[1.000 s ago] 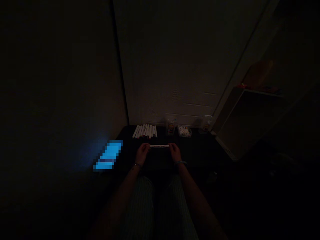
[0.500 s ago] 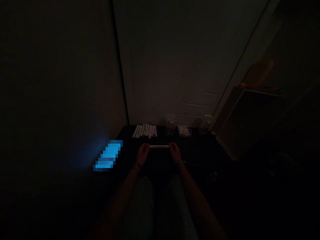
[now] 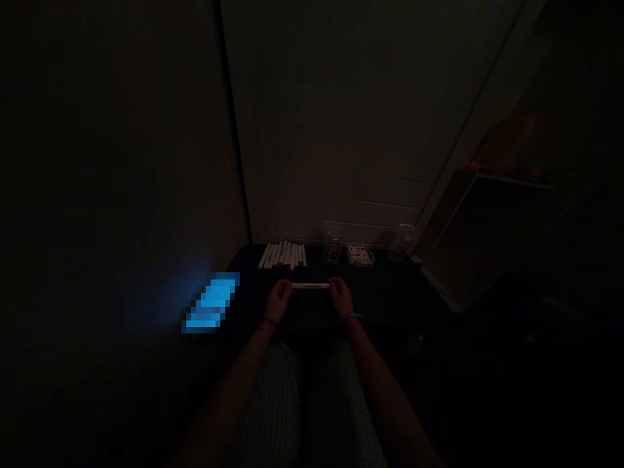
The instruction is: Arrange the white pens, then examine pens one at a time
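Observation:
A white marker [image 3: 311, 286] lies level between my two hands, with dark printing along its barrel. My left hand [image 3: 279, 299] pinches its left end, and my right hand [image 3: 340, 297] pinches the right end. Beyond my left hand, several white markers [image 3: 283, 255] rest side by side on the dark tabletop [image 3: 390, 292]. A small clear case [image 3: 359, 255] with a patterned top, apparently holding more markers, sits beyond my right hand. The scene is very dim, so fingertip detail is hard to make out.
Two clear plastic containers [image 3: 333, 249] with labels stand against the wall, one on each side of the case. A glowing blue pixelated screen [image 3: 212, 303] is at the table's left edge. To the right stands a cabinet [image 3: 502, 221] with items on top.

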Demonstrator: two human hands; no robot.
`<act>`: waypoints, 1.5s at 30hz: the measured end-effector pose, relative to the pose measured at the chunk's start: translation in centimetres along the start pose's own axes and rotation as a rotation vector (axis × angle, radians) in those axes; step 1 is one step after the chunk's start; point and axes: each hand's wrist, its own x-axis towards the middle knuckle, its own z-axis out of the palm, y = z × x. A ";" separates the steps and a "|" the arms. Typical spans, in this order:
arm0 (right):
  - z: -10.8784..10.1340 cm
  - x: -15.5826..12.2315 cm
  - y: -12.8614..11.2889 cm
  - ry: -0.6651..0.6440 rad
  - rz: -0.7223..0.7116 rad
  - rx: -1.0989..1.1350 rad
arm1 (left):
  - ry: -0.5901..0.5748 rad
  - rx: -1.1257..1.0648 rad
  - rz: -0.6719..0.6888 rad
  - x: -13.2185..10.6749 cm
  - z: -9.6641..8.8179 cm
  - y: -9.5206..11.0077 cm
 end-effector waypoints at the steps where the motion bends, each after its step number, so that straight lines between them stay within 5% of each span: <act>1: 0.0 0.0 0.0 0.002 0.005 0.001 | 0.006 0.002 -0.007 0.0 0.0 0.0; 45: 0.0 -0.2 -0.9 -0.010 -0.001 0.008 | 0.005 -0.009 0.006 0.0 0.0 -0.1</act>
